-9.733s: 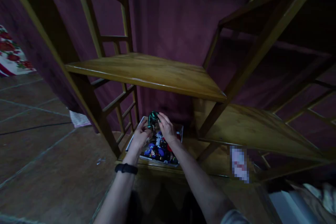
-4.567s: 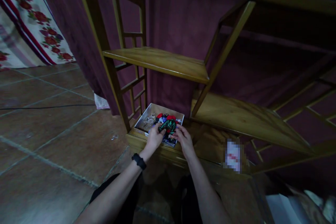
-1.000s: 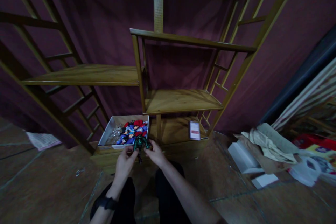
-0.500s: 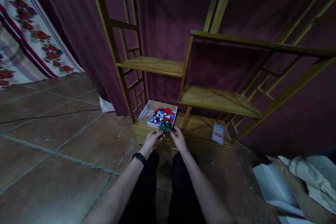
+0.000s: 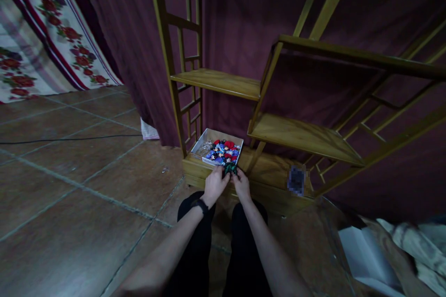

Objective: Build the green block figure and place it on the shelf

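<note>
Between my two hands is a small dark green and black item (image 5: 230, 168), too small and dim for me to make out its kind. My left hand (image 5: 215, 184), below a dark wristband, is closed on its left side. On its right side the fingers of my right hand (image 5: 241, 183) pinch it. Just beyond my fingertips stands a shallow white box (image 5: 240, 152), holding several small red, blue and black figures (image 5: 225, 150). Clear, shiny bits (image 5: 205, 147) lie in the box's left part.
A wooden shelf unit (image 5: 219, 81) with stepped boards rises ahead, in front of a maroon curtain (image 5: 230, 18). A pixelated item (image 5: 297, 180) sits on its low base at right. White boxes (image 5: 369, 255) and cloth lie at lower right. A black cable (image 5: 69, 140) crosses the tiled floor.
My hands have come closer together around the green item, which now shows less and has moved up to the box's front edge. The view has turned slightly left.
</note>
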{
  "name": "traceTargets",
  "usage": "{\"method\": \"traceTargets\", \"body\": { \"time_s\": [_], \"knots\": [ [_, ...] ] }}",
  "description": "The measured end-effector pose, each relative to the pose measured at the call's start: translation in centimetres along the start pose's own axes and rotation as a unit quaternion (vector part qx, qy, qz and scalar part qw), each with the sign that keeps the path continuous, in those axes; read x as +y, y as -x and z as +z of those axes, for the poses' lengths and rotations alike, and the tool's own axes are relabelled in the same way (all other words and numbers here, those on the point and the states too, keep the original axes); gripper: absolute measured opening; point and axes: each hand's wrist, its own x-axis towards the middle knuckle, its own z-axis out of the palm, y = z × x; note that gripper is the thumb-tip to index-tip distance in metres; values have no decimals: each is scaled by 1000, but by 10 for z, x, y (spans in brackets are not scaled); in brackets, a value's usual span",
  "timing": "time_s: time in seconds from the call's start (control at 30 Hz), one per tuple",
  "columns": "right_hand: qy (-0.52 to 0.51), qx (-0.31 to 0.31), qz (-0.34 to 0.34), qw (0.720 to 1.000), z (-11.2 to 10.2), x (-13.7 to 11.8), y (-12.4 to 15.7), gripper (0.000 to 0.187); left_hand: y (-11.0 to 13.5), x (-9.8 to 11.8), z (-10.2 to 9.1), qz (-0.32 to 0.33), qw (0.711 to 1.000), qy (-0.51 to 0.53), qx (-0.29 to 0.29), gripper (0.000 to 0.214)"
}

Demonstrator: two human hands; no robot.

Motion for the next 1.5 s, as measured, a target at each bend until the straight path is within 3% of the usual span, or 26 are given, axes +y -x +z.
{"method": "traceTargets", "body": {
  "time_s": [0.2,0.4,0.7,0.97,1.1,1.23,1.3,1.4,1.5],
  "knots": [
    [-135,16,93,986,-1,10,-7,33,0,17,-5,97,983,-149,-45,30],
    [-206,26,102,973,-7,8,-11,29,-2,16,-3,188,962,-193,-42,43],
    [-264,50,130,954,-9,6,-8,30,-6,18,5,190,961,-195,-50,42],
    [-172,58,82,980,-18,0,2,33,-5,21,3,159,970,-179,-50,49],
    [-173,36,61,982,-21,-3,6,33,-3,19,5,87,991,-86,-45,49],
    [-185,12,55,981,-23,-7,7,36,-6,14,9,32,994,102,-20,43],
    [-189,11,49,981,-25,-11,8,38,-10,13,12,0,975,220,-19,39],
    [-200,13,48,979,-27,-17,8,43,-13,14,14,-69,921,380,-50,42],
    [-183,6,49,982,-29,-21,8,48,-15,17,12,-123,874,461,-90,49]
  ]
}}
